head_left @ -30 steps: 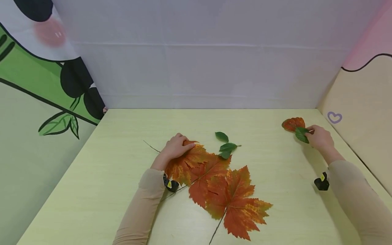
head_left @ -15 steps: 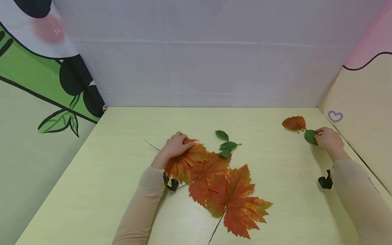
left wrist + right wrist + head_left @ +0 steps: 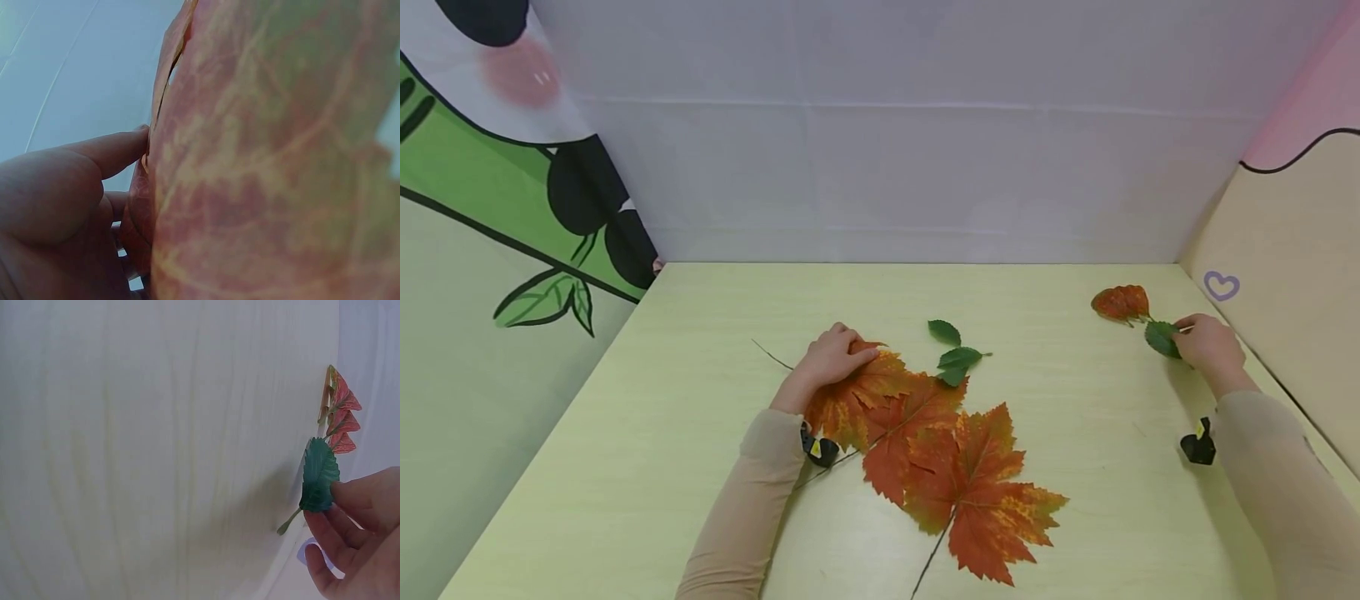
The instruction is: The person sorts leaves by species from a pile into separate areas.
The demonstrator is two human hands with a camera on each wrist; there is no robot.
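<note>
In the head view, my left hand (image 3: pixel 832 358) grips the edge of an orange-red maple leaf (image 3: pixel 880 379). The left wrist view has the thumb and fingers at the leaf's edge, and the blade of the maple leaf (image 3: pixel 269 156) fills much of that view. My right hand (image 3: pixel 1212 346), at the far right of the table, pinches a small green serrated leaf (image 3: pixel 1162 338) between thumb and fingers. A short stem sticks out below this green leaf (image 3: pixel 320 475) in the right wrist view. Just beyond it lies a small cluster of reddish-brown leaves (image 3: pixel 1122 303).
Two more maple leaves, one in the middle (image 3: pixel 917 417) and one nearer (image 3: pixel 985 500), overlap with thin stems on the pale table (image 3: pixel 625 467). Small green leaves (image 3: pixel 958 360) lie behind them. A white backdrop (image 3: pixel 880 183) and a beige side panel (image 3: pixel 1292 275) border the table.
My right hand has shifted right and slightly nearer with the green leaf, off the reddish-brown cluster, then stayed almost still. The left hand and the maple leaves have kept their places.
</note>
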